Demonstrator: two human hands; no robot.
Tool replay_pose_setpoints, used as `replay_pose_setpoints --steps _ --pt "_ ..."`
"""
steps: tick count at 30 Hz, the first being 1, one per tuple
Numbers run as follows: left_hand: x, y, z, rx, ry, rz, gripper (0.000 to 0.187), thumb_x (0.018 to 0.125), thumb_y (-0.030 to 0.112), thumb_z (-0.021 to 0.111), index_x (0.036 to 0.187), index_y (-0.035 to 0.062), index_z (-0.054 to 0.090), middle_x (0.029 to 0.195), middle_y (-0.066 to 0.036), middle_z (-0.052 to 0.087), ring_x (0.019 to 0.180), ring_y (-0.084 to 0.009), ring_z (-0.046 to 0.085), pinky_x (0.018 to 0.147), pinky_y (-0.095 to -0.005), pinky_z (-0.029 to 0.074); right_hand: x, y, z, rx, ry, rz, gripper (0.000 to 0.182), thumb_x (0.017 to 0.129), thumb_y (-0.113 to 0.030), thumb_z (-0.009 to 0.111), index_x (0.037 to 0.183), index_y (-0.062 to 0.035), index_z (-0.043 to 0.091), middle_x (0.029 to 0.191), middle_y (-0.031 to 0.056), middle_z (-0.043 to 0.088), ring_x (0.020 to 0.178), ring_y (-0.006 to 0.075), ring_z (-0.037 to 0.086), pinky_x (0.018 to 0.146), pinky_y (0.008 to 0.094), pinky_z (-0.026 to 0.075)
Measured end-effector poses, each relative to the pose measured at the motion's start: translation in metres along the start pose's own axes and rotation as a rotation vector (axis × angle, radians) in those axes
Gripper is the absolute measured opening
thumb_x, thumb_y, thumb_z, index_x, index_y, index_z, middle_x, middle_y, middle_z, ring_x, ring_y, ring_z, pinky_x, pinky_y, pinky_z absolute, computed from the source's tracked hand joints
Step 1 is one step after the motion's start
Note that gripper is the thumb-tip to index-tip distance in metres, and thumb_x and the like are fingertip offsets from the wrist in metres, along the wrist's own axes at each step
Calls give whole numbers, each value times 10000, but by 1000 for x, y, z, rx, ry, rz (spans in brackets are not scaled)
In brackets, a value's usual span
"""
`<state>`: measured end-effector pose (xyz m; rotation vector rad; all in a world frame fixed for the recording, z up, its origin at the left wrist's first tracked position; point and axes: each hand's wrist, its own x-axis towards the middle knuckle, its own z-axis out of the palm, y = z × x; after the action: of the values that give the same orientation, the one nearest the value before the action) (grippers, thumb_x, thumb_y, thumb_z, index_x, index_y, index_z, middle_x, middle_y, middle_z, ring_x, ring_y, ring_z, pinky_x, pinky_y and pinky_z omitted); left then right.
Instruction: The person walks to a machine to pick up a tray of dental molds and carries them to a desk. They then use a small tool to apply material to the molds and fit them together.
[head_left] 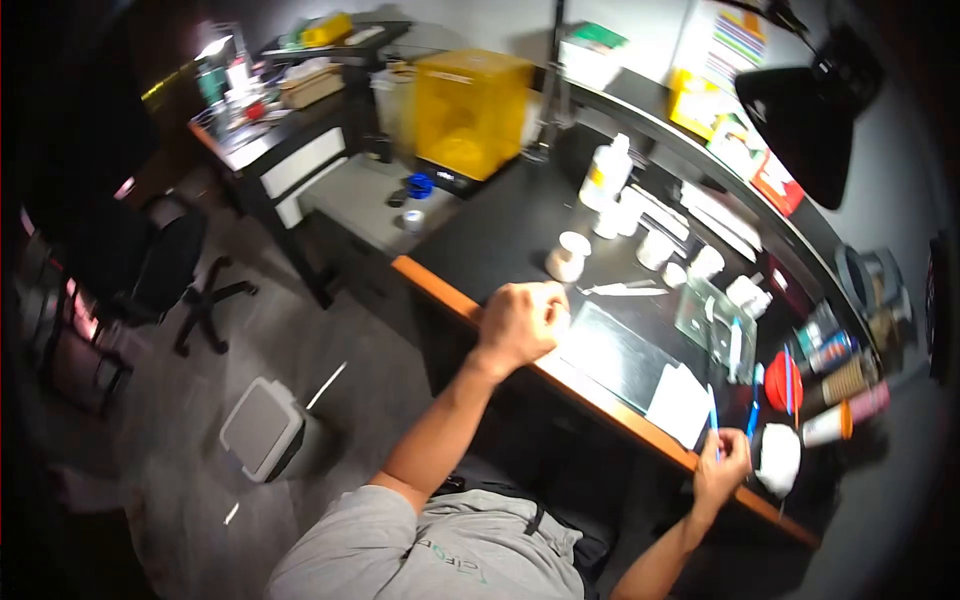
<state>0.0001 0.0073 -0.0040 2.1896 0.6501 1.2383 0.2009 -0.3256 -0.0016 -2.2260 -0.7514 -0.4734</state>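
Observation:
My left hand (520,325) is closed in a fist above the orange front edge of the black desk, close to a small white jar (568,258). Whatever it holds, if anything, is hidden by the fingers and glare. My right hand (722,465) pinches a thin blue stick-like tool (713,410), which points up past a stack of white paper (678,405). Between the hands lies a glossy, brightly lit sheet or plate (615,352). Thin white tools (625,289) rest just beyond it.
White bottles (606,172) and small pots (656,250) stand toward the back. A clear tray (715,325), a red round container (783,382) and a white wad (779,458) sit at right. A black lamp (810,125) hangs overhead. A yellow-covered machine (472,112) stands at left.

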Motion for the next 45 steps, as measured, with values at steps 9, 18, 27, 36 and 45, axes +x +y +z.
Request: replay_pose_setpoints --steps 9,18,27,36,45 --pt "2 6 -6 -43 4 22 88 783 109 731 747 47 680 573 -59 546 506 -204 554 541 -349 456 0 -13 1 -43 29 13 126 875 -77 727 824 -1 641 776 80 587 637 208 512 593 369 402" --pt "2 5 -5 -26 1 -15 158 795 159 770 745 53 663 572 -59 541 513 -217 567 535 -359 456 0 -9 4 -50 40 9 124 890 -78 709 813 -6 642 774 71 587 660 202 537 593 364 401" --pt "1 -4 -2 -26 36 18 106 841 108 648 752 54 671 685 -145 672 621 -326 688 577 -394 514 -1 -6 5 -40 45 -17 113 881 -76 726 842 2 653 778 79 590 664 206 558 571 355 392" --pt "0 3 -6 -25 25 11 81 803 112 671 737 67 675 641 -114 647 589 -293 670 573 -387 507 -1 -5 3 -44 40 -17 119 878 -75 726 839 8 650 778 91 593 671 226 563 578 377 398" --pt "4 8 -5 -32 -46 -78 86 835 138 746 784 72 726 565 -48 596 510 -126 588 521 -309 459 1 -5 4 37 65 -9 118 867 -83 760 831 -12 673 781 105 609 671 245 602 610 381 462"
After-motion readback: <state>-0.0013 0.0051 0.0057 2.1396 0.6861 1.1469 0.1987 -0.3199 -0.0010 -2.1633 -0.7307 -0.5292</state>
